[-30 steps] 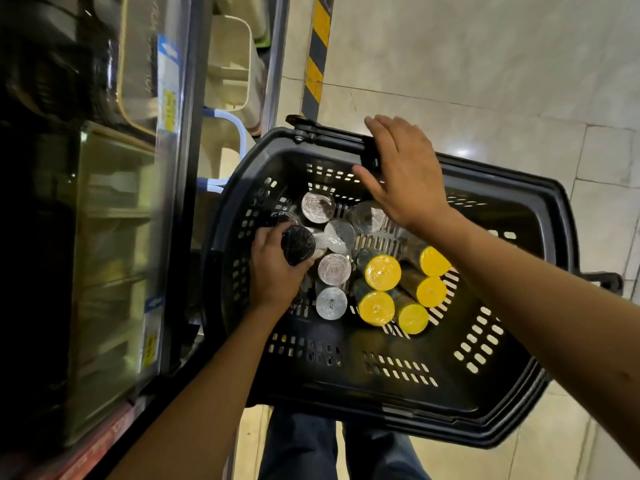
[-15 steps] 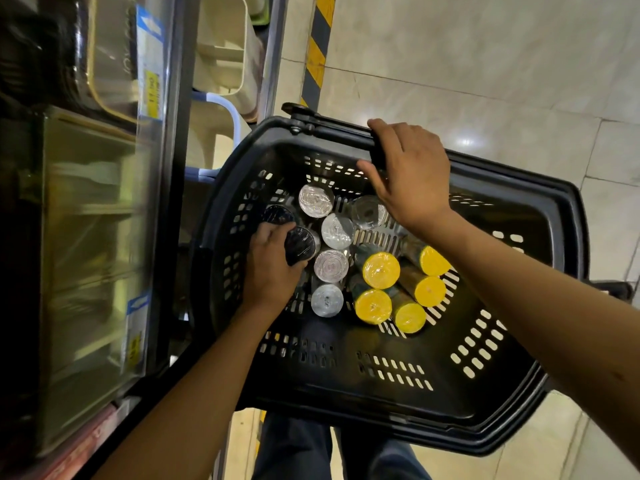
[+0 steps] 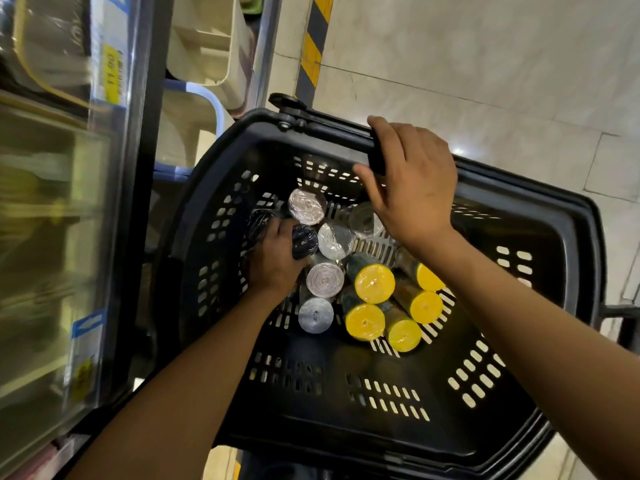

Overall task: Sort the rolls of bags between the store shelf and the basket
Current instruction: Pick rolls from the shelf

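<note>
Looks down into a black basket [image 3: 363,427] beside a store shelf [image 3: 138,168]. Grips a black roll [image 3: 304,241] with the left hand [image 3: 277,258], low inside, touching a second black roll [image 3: 258,223]. Holds the handle [image 3: 332,128] with the right hand [image 3: 412,188]. Shows silver rolls [image 3: 325,280] mid-basket, ends facing up, with yellow rolls [image 3: 374,284] just right of them

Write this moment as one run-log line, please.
left hand grips black roll inside basket | right hand holds handle | yellow rolls beside silver rolls, untouched
</note>
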The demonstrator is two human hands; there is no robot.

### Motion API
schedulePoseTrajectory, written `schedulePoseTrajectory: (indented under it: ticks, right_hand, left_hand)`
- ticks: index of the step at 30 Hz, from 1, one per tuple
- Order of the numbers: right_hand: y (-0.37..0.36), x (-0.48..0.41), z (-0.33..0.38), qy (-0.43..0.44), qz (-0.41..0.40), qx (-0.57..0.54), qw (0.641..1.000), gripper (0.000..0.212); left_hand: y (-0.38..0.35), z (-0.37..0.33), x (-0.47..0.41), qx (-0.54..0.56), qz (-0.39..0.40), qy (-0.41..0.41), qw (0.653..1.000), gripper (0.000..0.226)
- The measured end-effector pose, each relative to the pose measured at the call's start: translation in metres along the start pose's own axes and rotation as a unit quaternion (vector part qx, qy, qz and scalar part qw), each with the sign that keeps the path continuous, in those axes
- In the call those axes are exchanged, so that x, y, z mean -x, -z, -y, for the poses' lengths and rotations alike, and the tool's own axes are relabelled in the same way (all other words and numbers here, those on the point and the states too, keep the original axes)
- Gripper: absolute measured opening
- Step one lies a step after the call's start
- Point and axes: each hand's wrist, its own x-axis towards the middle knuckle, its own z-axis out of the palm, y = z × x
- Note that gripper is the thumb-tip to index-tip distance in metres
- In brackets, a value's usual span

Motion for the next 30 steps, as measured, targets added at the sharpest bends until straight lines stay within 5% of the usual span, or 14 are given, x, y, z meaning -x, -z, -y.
schedulePoseTrajectory:
  ticks: [19, 30]
  right_hand:
    - [-0.006, 0.002, 0.000, 0.007, -0.023, 0.025, 0.999, 0.049]
    - [0.030, -0.009, 0.013, -0.071, 0.153, -0.057, 0.984, 0.053]
  left_hand:
    - [-0.032, 0.036, -0.005, -0.091, -0.060, -0.056, 0.992, 0.069]
    - [0.037, 0.010, 0.029, -0.028, 0.016, -0.046, 0.998, 0.066]
